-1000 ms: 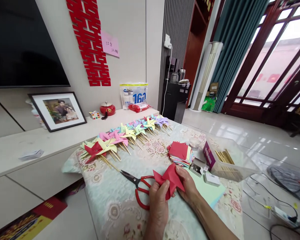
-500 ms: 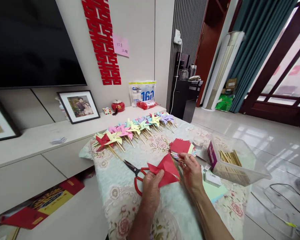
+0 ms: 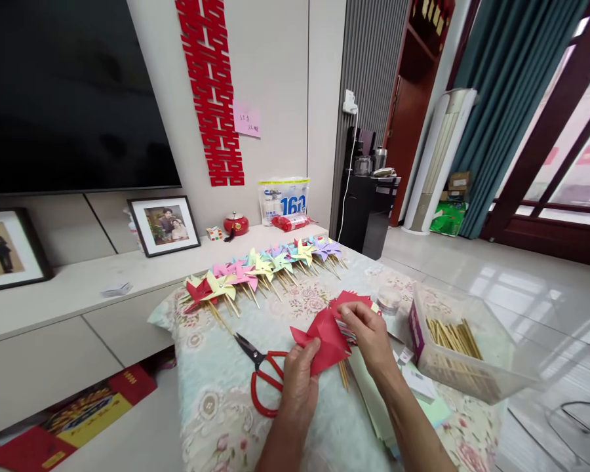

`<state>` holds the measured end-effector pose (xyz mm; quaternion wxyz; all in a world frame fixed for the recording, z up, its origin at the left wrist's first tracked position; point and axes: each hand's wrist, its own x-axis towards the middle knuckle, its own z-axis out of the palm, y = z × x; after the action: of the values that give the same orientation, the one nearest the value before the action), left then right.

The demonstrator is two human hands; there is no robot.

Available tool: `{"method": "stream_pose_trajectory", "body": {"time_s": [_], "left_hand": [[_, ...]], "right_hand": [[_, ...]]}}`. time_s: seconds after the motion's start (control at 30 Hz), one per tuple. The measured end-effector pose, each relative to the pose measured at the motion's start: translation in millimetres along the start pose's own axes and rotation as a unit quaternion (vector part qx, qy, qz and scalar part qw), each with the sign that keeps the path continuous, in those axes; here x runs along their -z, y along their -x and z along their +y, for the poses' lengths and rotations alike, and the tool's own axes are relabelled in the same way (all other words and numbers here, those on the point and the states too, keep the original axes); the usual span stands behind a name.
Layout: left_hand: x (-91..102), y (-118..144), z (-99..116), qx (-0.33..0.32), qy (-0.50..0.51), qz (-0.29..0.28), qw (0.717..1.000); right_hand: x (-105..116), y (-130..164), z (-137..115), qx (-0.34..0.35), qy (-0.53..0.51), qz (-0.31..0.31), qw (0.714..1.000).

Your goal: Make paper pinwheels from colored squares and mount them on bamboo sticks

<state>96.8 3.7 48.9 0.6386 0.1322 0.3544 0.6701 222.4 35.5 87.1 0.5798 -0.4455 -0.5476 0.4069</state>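
Observation:
My left hand (image 3: 299,377) holds a folded red paper pinwheel (image 3: 324,335) by its lower edge, above the floral tablecloth (image 3: 216,400). My right hand (image 3: 368,337) pinches the pinwheel's upper right part, and thin wooden sticks (image 3: 343,373) poke out below it. Red-handled scissors (image 3: 260,377) lie on the cloth just left of my left hand. A stack of coloured paper squares (image 3: 356,303) with red on top sits behind my right hand.
A row of finished pinwheels (image 3: 263,269) on sticks lies along the table's far edge. A clear plastic box (image 3: 459,344) of wooden sticks stands at the right, a small round jar (image 3: 388,300) beside it. Framed photos (image 3: 164,225) stand on the low cabinet by the wall.
My right hand has moved onto the top of the red pinwheel, and sticks now show under it. The camera has shifted, so the scene sits lower in the picture.

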Motion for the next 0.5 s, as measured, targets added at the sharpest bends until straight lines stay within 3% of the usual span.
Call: {"method": "stream_pose_trajectory", "body": {"time_s": [0.13, 0.2, 0.5], "left_hand": [[5.7, 2, -3, 0.017, -0.014, -0.005, 1.000], [7.0, 3, -3, 0.012, -0.012, 0.004, 1.000], [5.8, 5, 6, -0.011, -0.015, 0.005, 1.000]], "right_hand": [[3, 0, 20, -0.016, -0.043, 0.083, 0.995], [5, 6, 28, -0.019, -0.043, 0.086, 0.995], [-3, 19, 16, 0.003, -0.014, -0.007, 1.000]]}}
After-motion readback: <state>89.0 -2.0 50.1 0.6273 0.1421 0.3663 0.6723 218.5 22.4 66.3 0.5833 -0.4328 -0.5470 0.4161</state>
